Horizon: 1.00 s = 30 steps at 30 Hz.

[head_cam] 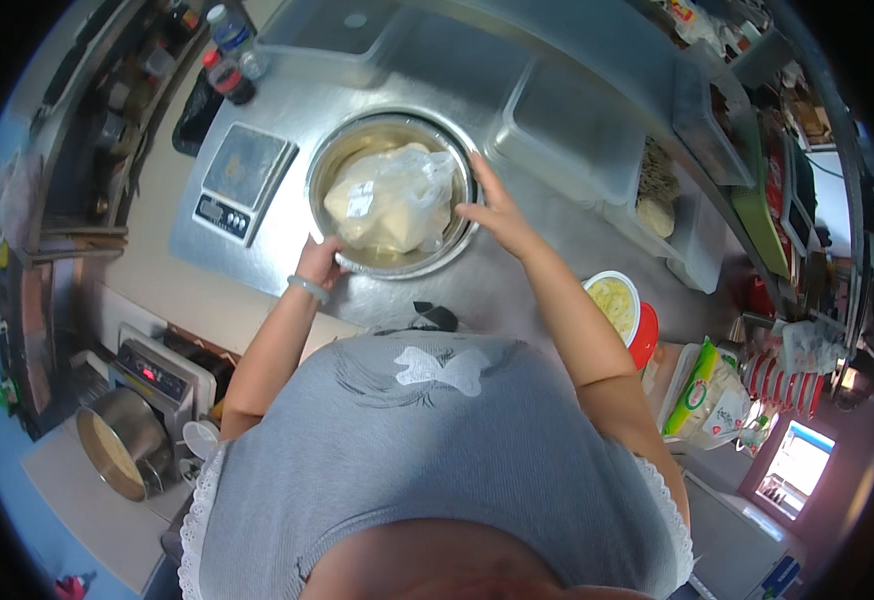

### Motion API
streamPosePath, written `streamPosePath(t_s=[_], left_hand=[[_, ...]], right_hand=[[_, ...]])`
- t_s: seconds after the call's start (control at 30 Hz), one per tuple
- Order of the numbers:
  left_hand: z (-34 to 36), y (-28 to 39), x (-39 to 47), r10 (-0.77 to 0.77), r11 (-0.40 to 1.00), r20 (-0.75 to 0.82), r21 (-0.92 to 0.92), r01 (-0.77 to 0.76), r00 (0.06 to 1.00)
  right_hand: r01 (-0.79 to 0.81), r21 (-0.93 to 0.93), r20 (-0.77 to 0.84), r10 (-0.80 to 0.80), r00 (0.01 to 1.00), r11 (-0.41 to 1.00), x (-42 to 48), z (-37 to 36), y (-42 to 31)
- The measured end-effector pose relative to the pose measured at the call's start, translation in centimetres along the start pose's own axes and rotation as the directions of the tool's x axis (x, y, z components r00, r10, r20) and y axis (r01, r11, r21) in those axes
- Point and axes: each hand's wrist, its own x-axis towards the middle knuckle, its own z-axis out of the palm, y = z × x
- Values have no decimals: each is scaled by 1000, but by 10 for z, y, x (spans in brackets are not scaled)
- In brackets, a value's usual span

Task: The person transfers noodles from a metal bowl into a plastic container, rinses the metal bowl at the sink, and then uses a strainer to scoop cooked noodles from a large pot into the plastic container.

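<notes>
A round stainless steel bowl (399, 265) stands on the metal worktop (504, 296) in front of me. Inside it lies a clear plastic bag (396, 199) with a pale, lumpy mass, perhaps dough, and a small white label. My left hand (320, 262), with a bangle at the wrist, grips the bowl's near left rim. At the right side, my right hand (498, 214) holds the rim with the thumb over its edge and the fingers outside. A digital kitchen scale (242, 180) sits left of the bowl, its pan bare.
Translucent plastic bins (572, 127) stand at the right and back. A red-capped bottle (228, 77) is at the back left. A white tub of yellowish food (613, 304) sits by my right forearm. A steel pot (123, 442) stands at the lower left.
</notes>
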Motion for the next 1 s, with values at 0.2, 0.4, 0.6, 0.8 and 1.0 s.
streamPosePath(t_s=[0.2,0.4,0.6,0.8,1.0], left_hand=[[4,18,-42,69,996,56,-54,-66,996],[69,96,-76,70,997,292,-2,-72,954],[188,177,-37,100,982,474,94,-163,875],[289,234,64,12,974,528,186,-130,849],[335,246,96,34,970,424,204,-132,905]], right_hand=[[-240,422,-116,315,942,874,-53,13,-4],[-78,609,-245,280,928,790,-72,-29,-72],[309,553,-484,-3,875,774,-34,-116,-132],[357,519,-603,37,797,777,43,-202,-124],[366,552,-661,125,740,749,87,-237,-109]])
